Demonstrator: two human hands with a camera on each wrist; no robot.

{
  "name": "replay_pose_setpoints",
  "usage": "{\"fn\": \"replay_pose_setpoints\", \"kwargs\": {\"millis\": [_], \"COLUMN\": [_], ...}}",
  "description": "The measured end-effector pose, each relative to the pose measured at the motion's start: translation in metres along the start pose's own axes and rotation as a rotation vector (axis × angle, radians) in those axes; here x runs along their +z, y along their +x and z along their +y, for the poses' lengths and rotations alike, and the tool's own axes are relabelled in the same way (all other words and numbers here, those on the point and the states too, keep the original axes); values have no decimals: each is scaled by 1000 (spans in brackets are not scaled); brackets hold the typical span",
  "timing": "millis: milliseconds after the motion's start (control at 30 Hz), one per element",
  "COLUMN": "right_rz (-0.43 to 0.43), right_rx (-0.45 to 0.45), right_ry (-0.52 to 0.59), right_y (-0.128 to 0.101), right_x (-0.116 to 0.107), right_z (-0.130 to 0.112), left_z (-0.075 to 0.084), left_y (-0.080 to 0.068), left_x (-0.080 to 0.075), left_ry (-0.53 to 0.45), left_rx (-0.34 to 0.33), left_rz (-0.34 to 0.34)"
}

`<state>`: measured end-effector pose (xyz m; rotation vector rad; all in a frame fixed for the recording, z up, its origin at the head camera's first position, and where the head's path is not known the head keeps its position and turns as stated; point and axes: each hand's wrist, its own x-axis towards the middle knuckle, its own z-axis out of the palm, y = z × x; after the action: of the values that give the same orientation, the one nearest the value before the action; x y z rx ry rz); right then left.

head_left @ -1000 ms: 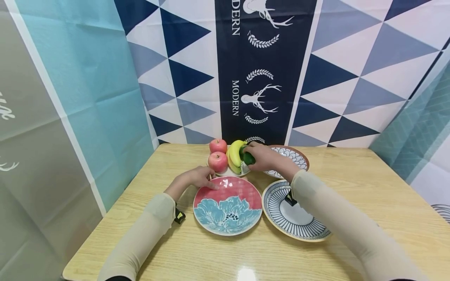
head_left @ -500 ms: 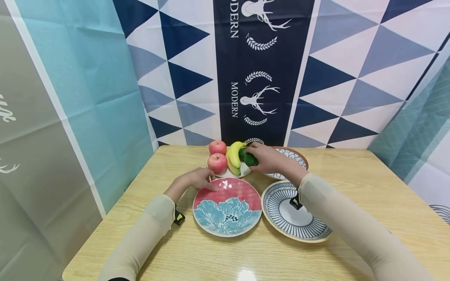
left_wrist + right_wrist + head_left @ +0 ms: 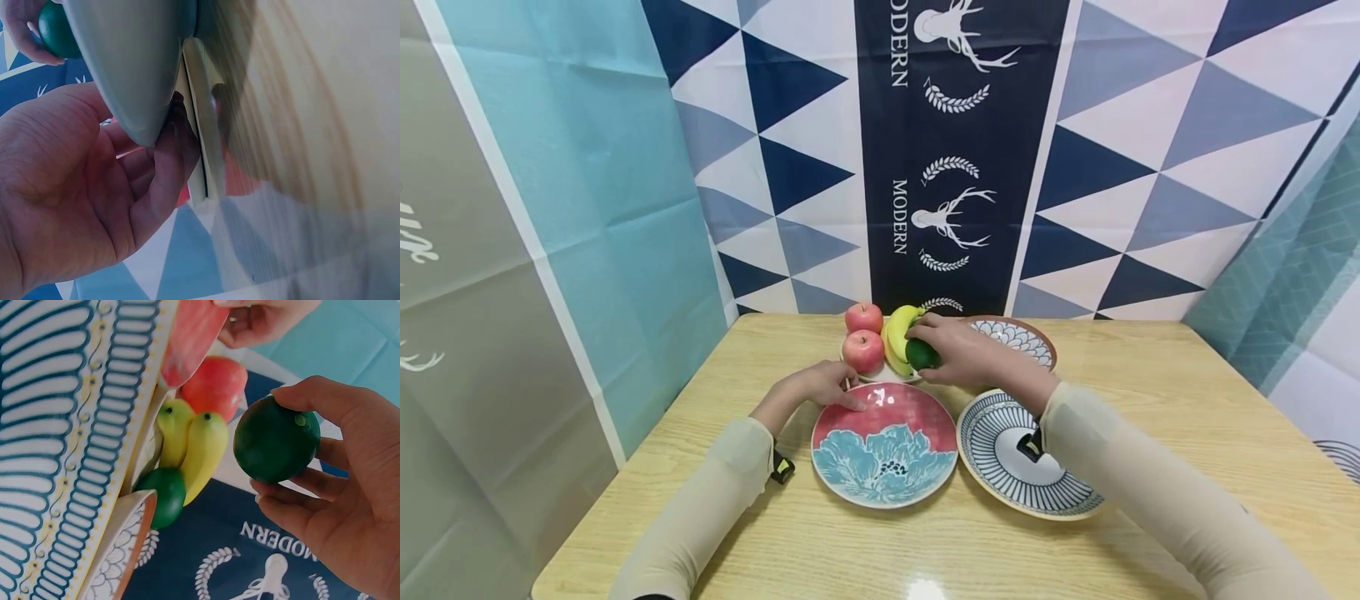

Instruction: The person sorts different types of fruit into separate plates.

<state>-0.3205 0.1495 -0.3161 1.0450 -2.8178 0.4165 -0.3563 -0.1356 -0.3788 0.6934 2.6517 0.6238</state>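
Gripping the flower plate (image 3: 887, 446) by its rim with the left hand (image 3: 823, 383), thumb on top. Behind it, showing 2 apples (image 3: 863, 351), then bananas (image 3: 898, 336), on a white plate (image 3: 882, 375). Just right of these, pinching a dark green fruit (image 3: 277, 440) with the right hand (image 3: 961, 352), apart from another green fruit (image 3: 161, 497) beside the bananas. Rightmost, showing a striped plate (image 3: 1000, 458) and a brown-rimmed plate (image 3: 1021, 335).

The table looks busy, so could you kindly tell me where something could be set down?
The tabletop is bare right of the brown-rimmed plate, and in front of the flower plate. The back middle is crowded with apples, bananas and the right hand holding a green fruit.
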Motion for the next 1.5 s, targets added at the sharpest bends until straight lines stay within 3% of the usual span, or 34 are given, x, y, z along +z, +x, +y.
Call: {"fn": "replay_pose_setpoints", "kwargs": {"millis": [167, 600, 1100, 1500], "right_rz": [-31, -38, -79, -115], "right_rx": [-22, -181, -266, -358], "right_ry": [17, 23, 2, -38], "right_y": [-3, -7, -7, -8], "right_x": [1, 5, 15, 31], "right_z": [-13, -41, -59, -81], "left_z": [1, 1, 6, 4], "left_y": [-2, -2, -3, -1], "left_x": [2, -1, -3, -1], "left_ry": [7, 5, -20, 42], "left_rx": [2, 17, 6, 17], "left_rz": [-3, 5, 5, -18]}}
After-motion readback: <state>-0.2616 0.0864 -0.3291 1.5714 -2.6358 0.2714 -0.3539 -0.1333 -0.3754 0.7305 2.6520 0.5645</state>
